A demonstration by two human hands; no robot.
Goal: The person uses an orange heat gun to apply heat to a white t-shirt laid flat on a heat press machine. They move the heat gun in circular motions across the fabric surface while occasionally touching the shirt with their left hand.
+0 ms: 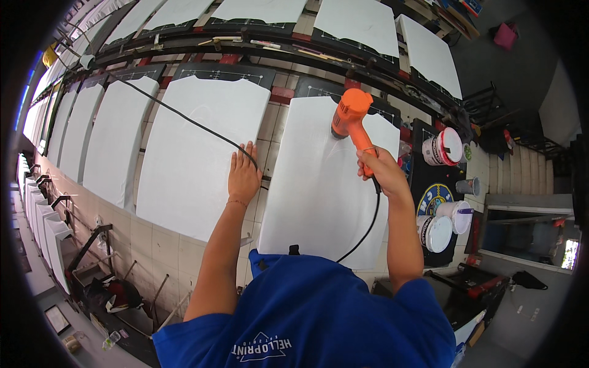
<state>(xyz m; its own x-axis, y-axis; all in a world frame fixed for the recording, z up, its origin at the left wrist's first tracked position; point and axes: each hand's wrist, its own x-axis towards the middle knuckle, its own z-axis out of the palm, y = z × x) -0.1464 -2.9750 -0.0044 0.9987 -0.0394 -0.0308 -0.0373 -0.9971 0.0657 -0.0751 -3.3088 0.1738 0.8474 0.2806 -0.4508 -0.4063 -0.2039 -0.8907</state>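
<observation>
My right hand (388,175) is wrapped round the handle of an orange heat gun (352,113). Its dark nozzle points down at white fabric (325,184) stretched over a flat board in front of me. From the handle a black cord (370,224) curves down across that fabric. My left hand (245,179) lies with fingers stretched out at the right edge of a neighbouring white-covered board (190,147). A black cable (184,115) comes from the upper left and crosses its fingers. Faint curved lines show on both fabrics.
More white-covered boards stand in rows to the left and beyond a dark rail (294,50) carrying small tools. On the right, a dark board (437,178) bears a red-rimmed bucket (437,150), a white tub (435,233), another tub (457,214) and a grey cup (469,186).
</observation>
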